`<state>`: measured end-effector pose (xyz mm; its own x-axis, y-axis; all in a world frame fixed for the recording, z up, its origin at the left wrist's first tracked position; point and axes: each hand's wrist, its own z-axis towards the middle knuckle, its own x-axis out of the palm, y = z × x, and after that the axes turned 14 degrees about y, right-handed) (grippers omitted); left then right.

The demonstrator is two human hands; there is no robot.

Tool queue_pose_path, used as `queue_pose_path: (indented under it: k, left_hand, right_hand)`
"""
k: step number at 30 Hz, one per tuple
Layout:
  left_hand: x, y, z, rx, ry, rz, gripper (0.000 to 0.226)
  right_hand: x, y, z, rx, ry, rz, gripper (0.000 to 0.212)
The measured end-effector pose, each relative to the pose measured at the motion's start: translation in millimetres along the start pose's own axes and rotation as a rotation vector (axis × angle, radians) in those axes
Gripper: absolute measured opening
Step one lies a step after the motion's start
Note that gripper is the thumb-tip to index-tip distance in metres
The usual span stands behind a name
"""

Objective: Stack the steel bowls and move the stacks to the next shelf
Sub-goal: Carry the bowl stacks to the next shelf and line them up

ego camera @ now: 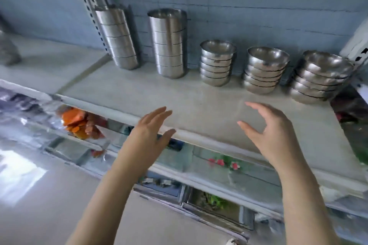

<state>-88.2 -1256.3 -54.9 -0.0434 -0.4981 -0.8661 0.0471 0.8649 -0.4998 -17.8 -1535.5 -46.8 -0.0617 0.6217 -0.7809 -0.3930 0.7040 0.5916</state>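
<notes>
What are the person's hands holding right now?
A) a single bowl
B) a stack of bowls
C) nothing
C: the left hand and the right hand both have spread, open fingers at the front of the shelf, and neither touches a bowl.

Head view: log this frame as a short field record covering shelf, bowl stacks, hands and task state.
setting: white shelf against a blue wall
tall stacks: two straight-sided steel stacks, far-left stack and second stack
low stacks: three of flared bowls, middle stack, fourth stack, far-right stack
hands: left hand and right hand both open, holding nothing, near the shelf's front edge
contact: neither hand touches a stack
task state: bowls stacked, no stack held
</notes>
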Motion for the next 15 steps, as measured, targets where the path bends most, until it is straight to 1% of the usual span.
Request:
queue_pose_path:
  k: [3,7,11,13,15]
  left_hand:
    - [-40,57,-61,-0.118,-0.072,-0.012,0.056]
    - [-83,128,-151,-0.264,-0.212,-0.047,0.065]
    - [-118,189,-221,-0.405,-0.317,-0.083,0.065]
    - [-134,218,-243,-0.439,-0.363,-0.091,0.064]
    - [-149,245,-257,-0.464,-0.422,-0.131,0.061]
  right_hand:
    - [52,70,2,-0.093,0.034,0.038,0.051]
    - [127,162,2,-0.224,0.122,0.057,0.051]
    - [183,242,11,-0.342,0.226,0.022,0.054]
    - [208,277,20,-0.359,0.251,0.027,0.055]
    - [232,306,33,-0.371,0.272,0.026,0.051]
